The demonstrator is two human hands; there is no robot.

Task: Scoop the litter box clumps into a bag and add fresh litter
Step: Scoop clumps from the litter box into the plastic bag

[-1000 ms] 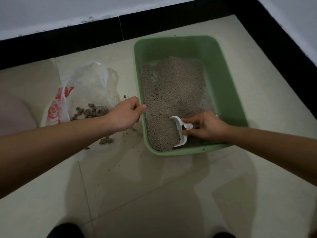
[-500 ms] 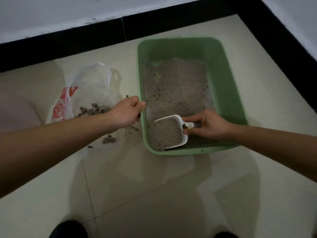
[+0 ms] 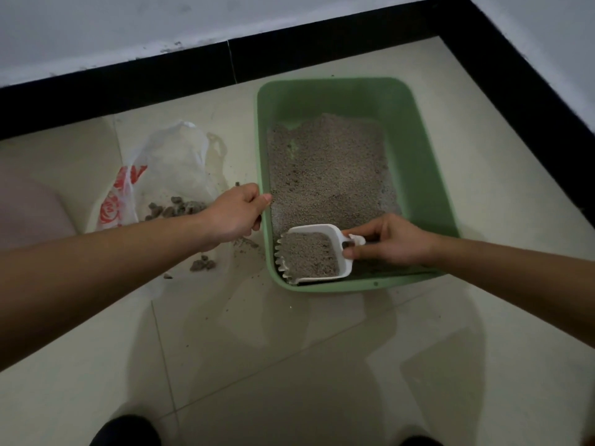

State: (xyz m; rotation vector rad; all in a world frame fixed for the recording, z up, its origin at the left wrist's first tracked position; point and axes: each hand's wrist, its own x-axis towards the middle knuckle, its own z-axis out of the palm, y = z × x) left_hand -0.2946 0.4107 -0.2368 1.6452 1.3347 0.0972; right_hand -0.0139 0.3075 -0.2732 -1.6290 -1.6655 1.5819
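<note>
Our scoop sat full of litter at the lower end of the litter box, centre frame, our right hand pinching its handle and our left hand curled over the box's left rim. Several clumps already lay in the bag at left (some spilled beside it). Adding fresh litter, we judged, remained.

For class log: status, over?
Left hand grips green litter box rim. Right hand holds white plastic scoop, full of grey litter. Grey clumps loose on floor.
</note>
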